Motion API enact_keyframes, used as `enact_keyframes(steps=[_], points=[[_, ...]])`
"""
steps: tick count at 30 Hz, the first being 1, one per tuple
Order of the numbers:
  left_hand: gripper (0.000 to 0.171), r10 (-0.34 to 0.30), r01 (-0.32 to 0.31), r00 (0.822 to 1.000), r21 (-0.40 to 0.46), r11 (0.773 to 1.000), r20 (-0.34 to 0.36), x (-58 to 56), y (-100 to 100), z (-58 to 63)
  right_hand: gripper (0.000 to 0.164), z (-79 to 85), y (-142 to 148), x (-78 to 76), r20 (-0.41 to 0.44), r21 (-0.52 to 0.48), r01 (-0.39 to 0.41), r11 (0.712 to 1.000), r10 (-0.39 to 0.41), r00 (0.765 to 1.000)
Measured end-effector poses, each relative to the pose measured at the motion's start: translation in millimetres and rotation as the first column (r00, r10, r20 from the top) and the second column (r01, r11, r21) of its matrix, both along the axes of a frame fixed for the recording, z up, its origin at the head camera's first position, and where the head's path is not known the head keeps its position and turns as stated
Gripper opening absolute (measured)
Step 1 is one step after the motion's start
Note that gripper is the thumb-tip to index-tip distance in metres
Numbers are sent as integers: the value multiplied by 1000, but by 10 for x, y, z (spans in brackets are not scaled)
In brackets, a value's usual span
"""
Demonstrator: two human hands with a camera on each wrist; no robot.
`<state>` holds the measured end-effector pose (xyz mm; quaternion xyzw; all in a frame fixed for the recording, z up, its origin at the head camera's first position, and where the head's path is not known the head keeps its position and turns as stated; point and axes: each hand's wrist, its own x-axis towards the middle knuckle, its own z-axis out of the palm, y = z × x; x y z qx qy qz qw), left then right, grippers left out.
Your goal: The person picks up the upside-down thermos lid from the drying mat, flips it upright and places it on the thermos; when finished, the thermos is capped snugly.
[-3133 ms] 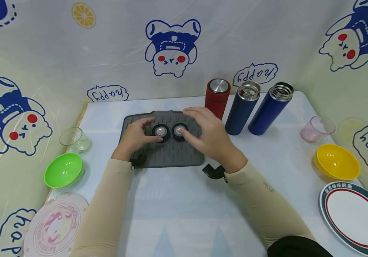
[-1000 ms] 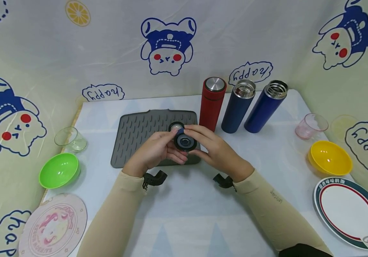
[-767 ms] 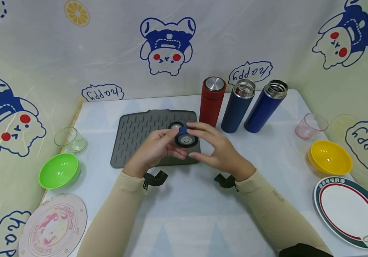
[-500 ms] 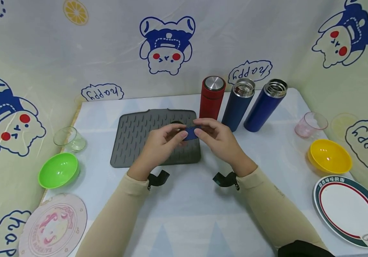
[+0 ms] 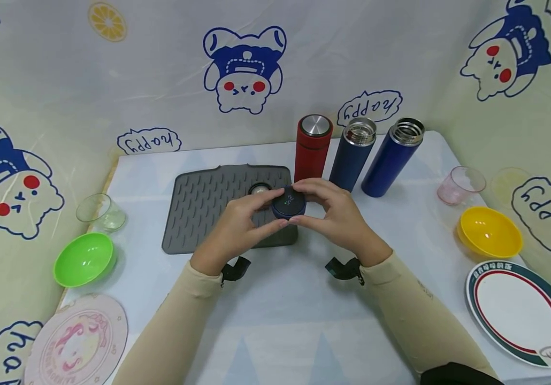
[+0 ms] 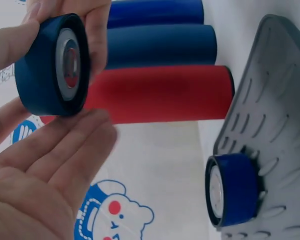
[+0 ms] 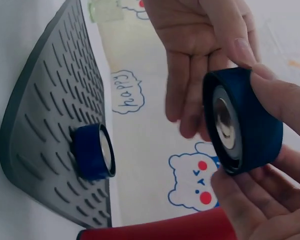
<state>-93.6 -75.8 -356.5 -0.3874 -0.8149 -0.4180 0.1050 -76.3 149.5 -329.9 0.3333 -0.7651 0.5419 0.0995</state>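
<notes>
Centrally, one round dark-blue lid (image 5: 289,204), black-faced, with small lit marks on its top; held between my two hands, face up, metallic underside down, raised off the counter (image 5: 275,315) at the right side of the mat.

Left hand (image 5: 231,227): at the lid's left side, thumb and forefinger pinching its edge; the other fingers stretch out below it.

Right hand (image 5: 345,220): at the lid's right side, likewise pinching the edge, thumb on the near side, fingers on the far side.

One blue lid (image 6: 237,190), second of its kind: on the mat, metallic underside up, just beyond the held lid and a little to its left; neither hand touches it.

One grey ribbed mat (image 5: 208,208): flat on the counter, beneath and beyond my left hand.

One red bottle (image 5: 312,149), silver-topped, upright, just beyond my right hand; next rightward, one navy bottle (image 5: 351,158) and one bright-blue bottle (image 5: 391,160), both upright with open mouths.

Left of my arms: one green-tinted glass (image 5: 107,214), one green bowl (image 5: 85,259), one pink plate (image 5: 75,342). Right of them: one pink-tinted glass (image 5: 458,187), one yellow bowl (image 5: 489,232), one green-rimmed white plate (image 5: 518,313).
</notes>
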Motion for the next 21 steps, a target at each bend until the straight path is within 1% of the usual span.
enact_keyframes(steps=[1,2,4,6,9,15,18,21], points=[[57,-3,4,1000,14,1000,-16,-8,15,3,54,6,3,5,-17,-2,6,1000,-6,1000],[58,-5,6,999,28,1000,-34,-14,29,10,54,49,-1,31,-27,-3,13,1000,-14,1000],[58,-7,11,998,57,998,-66,-26,57,22,54,61,16,42,-46,1,22,1000,-22,999],[58,-5,10,997,72,997,-78,-32,84,36,54,86,36,54,-45,15,27,1000,-26,999],[58,-9,16,996,85,996,-85,-42,127,53,55,151,81,63,-54,67,33,997,-30,998],[55,-45,55,993,95,994,-109,-85,246,112,55,333,203,29,-130,185,29,982,-5,991],[56,-59,72,990,103,992,-128,-112,318,152,56,405,273,9,-169,201,32,979,3,986],[57,-62,79,987,114,990,-146,-134,403,205,57,456,343,-3,-209,190,50,980,-9,978]])
